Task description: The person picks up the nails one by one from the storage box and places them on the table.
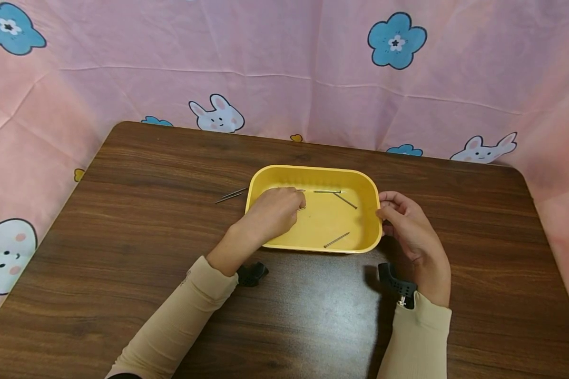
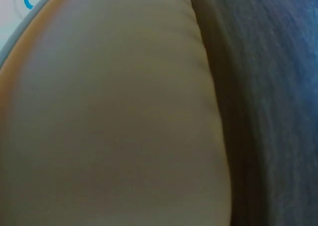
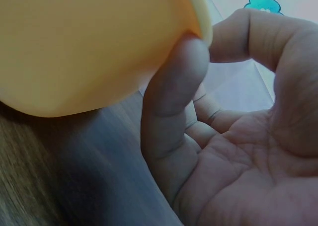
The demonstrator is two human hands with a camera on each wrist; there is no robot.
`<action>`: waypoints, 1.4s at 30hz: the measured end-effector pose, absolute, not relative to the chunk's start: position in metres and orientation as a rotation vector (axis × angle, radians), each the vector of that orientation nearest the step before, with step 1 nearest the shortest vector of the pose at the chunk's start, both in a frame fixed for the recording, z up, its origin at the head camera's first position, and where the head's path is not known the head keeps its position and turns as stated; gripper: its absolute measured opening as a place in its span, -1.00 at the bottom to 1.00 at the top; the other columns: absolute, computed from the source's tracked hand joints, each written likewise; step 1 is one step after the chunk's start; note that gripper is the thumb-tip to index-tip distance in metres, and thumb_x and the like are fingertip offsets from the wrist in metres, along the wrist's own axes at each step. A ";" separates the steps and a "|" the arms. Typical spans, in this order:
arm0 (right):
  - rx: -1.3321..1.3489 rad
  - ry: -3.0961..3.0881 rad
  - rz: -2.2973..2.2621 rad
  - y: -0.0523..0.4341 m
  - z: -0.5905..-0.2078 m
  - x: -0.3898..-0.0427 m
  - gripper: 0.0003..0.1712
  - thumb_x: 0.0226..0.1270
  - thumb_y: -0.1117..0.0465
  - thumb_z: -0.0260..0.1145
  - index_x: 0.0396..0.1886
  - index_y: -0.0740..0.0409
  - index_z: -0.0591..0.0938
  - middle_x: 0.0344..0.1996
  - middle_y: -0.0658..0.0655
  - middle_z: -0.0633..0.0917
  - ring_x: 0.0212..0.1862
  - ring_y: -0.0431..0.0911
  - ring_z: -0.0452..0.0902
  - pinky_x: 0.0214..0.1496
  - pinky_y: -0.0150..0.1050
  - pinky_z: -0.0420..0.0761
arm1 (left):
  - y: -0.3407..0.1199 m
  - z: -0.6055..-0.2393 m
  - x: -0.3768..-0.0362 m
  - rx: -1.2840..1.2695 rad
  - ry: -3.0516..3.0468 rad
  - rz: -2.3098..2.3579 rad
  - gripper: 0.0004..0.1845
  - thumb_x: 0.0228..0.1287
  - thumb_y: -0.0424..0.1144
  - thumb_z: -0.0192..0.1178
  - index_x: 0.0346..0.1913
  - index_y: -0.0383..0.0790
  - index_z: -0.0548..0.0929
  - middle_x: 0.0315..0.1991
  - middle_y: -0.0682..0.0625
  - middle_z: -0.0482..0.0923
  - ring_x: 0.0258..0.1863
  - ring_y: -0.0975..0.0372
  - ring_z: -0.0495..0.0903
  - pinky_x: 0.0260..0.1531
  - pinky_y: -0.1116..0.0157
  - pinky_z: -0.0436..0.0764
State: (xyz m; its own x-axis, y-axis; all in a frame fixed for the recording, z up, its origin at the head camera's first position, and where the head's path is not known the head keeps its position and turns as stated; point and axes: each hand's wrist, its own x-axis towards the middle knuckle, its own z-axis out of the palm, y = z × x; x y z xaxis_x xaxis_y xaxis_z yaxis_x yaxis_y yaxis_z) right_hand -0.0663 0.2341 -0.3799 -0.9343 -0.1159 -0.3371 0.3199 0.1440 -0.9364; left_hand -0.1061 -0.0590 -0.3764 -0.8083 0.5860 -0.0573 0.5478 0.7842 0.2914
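Note:
A yellow plastic tray [image 1: 313,248] rests on the table with several nails inside, among them one nail [image 1: 336,240] near its front wall and another nail [image 1: 346,201] toward the back right. My right hand [image 1: 410,223] pinches the tray's right rim; the right wrist view shows a fingertip [image 3: 191,52] pressed at that rim. Over the left part of the tray, my left hand [image 1: 272,213] reaches in with bent fingers. A thin metal end [image 1: 302,209] shows beside its fingertips, which are mostly hidden, so I cannot tell whether they grip it. Sleeve fills most of the left wrist view.
Left of the tray, a few loose nails [image 1: 231,195] lie on the brown wooden table [image 1: 137,226]. A pink patterned cloth [image 1: 284,52] hangs behind the table and at its sides. Black wrist mounts [image 1: 252,275] stick out from both wrists.

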 end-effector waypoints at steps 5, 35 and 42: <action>0.198 2.095 -1.854 0.234 -0.380 -0.066 -0.72 0.56 0.28 0.17 0.16 0.25 0.43 -0.30 -0.12 0.65 -0.28 -0.24 0.60 -0.21 -0.39 0.77 | -0.060 -0.373 -0.106 0.892 2.836 0.408 -0.57 0.29 -0.61 0.00 -0.62 -0.07 0.51 -0.56 0.10 0.28 -0.48 0.25 0.22 -0.48 0.33 0.23; 0.210 2.094 -1.843 0.233 -0.378 -0.067 -0.72 0.57 0.27 0.17 0.17 0.24 0.43 -0.27 -0.12 0.65 -0.24 -0.23 0.61 -0.17 -0.39 0.78 | -0.069 -0.374 -0.110 0.930 2.760 0.593 -0.74 0.11 -0.60 0.12 -0.33 -0.18 0.68 -0.43 0.07 0.52 -0.40 0.25 0.37 -0.32 0.31 0.38; 0.214 2.082 -1.862 0.233 -0.378 -0.067 -0.74 0.57 0.28 0.17 0.15 0.22 0.44 -0.29 -0.12 0.65 -0.25 -0.24 0.61 -0.19 -0.39 0.77 | -0.069 -0.372 -0.110 0.909 2.739 0.594 -0.72 0.12 -0.60 0.12 -0.24 -0.22 0.72 -0.36 0.03 0.60 -0.35 0.21 0.45 -0.27 0.30 0.47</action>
